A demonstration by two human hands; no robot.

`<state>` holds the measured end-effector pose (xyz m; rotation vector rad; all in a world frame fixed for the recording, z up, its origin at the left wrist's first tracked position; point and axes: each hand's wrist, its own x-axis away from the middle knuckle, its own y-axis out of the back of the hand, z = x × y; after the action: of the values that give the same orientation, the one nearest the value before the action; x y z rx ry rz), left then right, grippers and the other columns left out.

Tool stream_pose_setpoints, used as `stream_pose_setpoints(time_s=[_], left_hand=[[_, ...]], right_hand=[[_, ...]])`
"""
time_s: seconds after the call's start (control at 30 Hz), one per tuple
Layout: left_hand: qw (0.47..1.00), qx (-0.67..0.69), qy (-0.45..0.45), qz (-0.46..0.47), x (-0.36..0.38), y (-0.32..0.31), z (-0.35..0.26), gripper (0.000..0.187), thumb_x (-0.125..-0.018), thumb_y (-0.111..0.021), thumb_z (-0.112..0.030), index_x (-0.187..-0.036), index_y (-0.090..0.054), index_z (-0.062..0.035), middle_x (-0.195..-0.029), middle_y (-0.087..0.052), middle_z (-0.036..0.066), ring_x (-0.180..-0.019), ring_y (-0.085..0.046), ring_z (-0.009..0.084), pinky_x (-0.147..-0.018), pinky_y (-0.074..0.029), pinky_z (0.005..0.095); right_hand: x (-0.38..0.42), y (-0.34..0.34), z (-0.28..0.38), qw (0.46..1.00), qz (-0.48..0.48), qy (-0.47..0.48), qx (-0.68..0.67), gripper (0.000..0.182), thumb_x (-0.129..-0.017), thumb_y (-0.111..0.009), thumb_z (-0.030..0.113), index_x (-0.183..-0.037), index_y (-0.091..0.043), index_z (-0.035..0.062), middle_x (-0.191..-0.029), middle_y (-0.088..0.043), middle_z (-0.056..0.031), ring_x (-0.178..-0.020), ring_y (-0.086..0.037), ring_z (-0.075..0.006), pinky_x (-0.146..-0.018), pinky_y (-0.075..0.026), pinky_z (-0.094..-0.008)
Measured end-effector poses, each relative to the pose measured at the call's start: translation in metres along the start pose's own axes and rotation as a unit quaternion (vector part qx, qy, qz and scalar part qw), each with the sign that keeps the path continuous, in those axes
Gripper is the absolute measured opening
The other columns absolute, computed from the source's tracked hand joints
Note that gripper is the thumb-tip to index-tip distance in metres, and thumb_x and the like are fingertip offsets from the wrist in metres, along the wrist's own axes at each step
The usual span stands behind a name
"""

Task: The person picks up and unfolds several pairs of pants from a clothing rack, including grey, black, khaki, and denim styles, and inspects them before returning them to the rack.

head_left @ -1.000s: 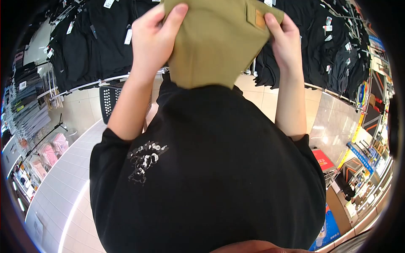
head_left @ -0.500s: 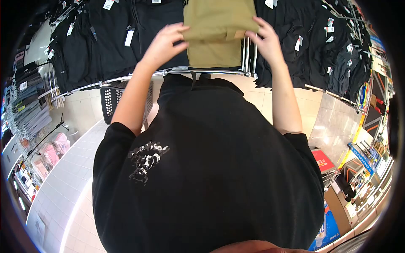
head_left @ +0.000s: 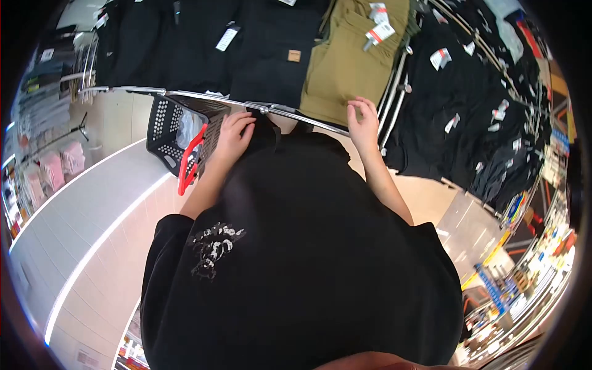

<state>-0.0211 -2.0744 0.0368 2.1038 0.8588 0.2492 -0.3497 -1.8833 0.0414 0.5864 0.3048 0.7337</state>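
Observation:
Olive pants [head_left: 348, 68] lie flat on the display rack, gathered at the far end, where white and red tags [head_left: 379, 31] rest on them. My right hand [head_left: 364, 123] is at their near edge, fingers loosely bent and apart, with no fabric gripped. Over by the metal front rail [head_left: 209, 97], my left hand [head_left: 235, 134] is held with its fingers extended and nothing in them. Black pants [head_left: 271, 68] with a small tan patch lie directly left of the olive pair.
A dark shopping basket [head_left: 161, 132] with a red handle [head_left: 190, 161] stands below the rail on the left. More black garments [head_left: 444, 105] with tags fill the rack to the right. A pale, light-edged counter [head_left: 92, 203] curves along the left side.
Both hands have drawn back from the olive pants toward my body. The pants now show their gathered end and tags. The view has shifted, bringing the basket's red handle into sight.

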Motion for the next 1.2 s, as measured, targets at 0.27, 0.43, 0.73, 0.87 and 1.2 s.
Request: stream_pose_setpoints(time_s=[0.27, 0.43, 0.73, 0.87, 1.2], left_hand=[[0.928, -0.203, 0.279, -0.138, 0.084, 0.052, 0.076, 0.048, -0.090, -0.073, -0.019, -0.136, -0.061, -0.0119, -0.147, -0.049, 0.021, -0.136, -0.046, 0.0402, -0.113, -0.034, 0.0556], [0.920, -0.132, 0.342, -0.135, 0.107, 0.065, 0.128, 0.048, -0.093, -0.068, -0.026, -0.139, -0.059, -0.0147, -0.150, -0.046, 0.019, -0.142, -0.041, 0.0383, -0.118, -0.024, 0.0586], [0.936, -0.046, 0.335, -0.100, 0.070, 0.122, 0.205, 0.046, -0.092, -0.069, -0.020, -0.136, -0.060, -0.0111, -0.147, -0.047, 0.021, -0.135, -0.046, 0.0420, -0.112, -0.037, 0.0510], [0.954, 0.007, 0.269, -0.129, 0.035, 0.147, 0.241, 0.038, -0.094, -0.066, -0.013, -0.131, -0.062, -0.0058, -0.144, -0.051, 0.022, -0.132, -0.050, 0.0419, -0.110, -0.041, 0.0462], [0.969, 0.224, 0.024, -0.098, -0.159, 0.207, 0.166, 0.061, -0.091, -0.076, -0.018, -0.143, -0.051, 0.0004, -0.151, -0.049, 0.016, -0.140, -0.048, 0.0307, -0.116, -0.039, 0.0436]], right_hand=[[-0.135, -0.057, 0.055, 0.997, 0.018, 0.038, -0.058, 0.016, -0.094, -0.069, 0.015, -0.105, -0.072, 0.0041, -0.115, -0.066, -0.0132, -0.105, -0.065, -0.0272, -0.088, -0.054, -0.0366], [-0.282, -0.110, 0.051, 0.992, 0.004, 0.001, -0.130, 0.052, -0.088, -0.079, 0.021, -0.130, -0.058, -0.0018, -0.124, -0.065, -0.0178, -0.116, -0.064, -0.0258, -0.098, -0.052, -0.0371], [-0.349, -0.158, 0.114, 0.986, -0.027, -0.022, 0.165, 0.072, -0.079, -0.087, 0.033, -0.135, -0.054, 0.0033, -0.132, -0.063, -0.0233, -0.124, -0.061, -0.0360, -0.102, -0.050, -0.0397], [-0.320, -0.162, 0.135, 0.985, 0.035, -0.006, 0.168, 0.051, -0.083, -0.085, 0.031, -0.118, -0.064, 0.0016, -0.126, -0.067, -0.0214, -0.116, -0.066, -0.0340, -0.095, -0.051, -0.0406], [-0.193, -0.095, 0.279, 0.979, 0.051, 0.197, -0.007, 0.031, -0.080, -0.084, -0.002, -0.103, -0.062, 0.0007, -0.102, -0.064, -0.0112, -0.096, -0.063, -0.0211, -0.087, -0.051, -0.0306]])
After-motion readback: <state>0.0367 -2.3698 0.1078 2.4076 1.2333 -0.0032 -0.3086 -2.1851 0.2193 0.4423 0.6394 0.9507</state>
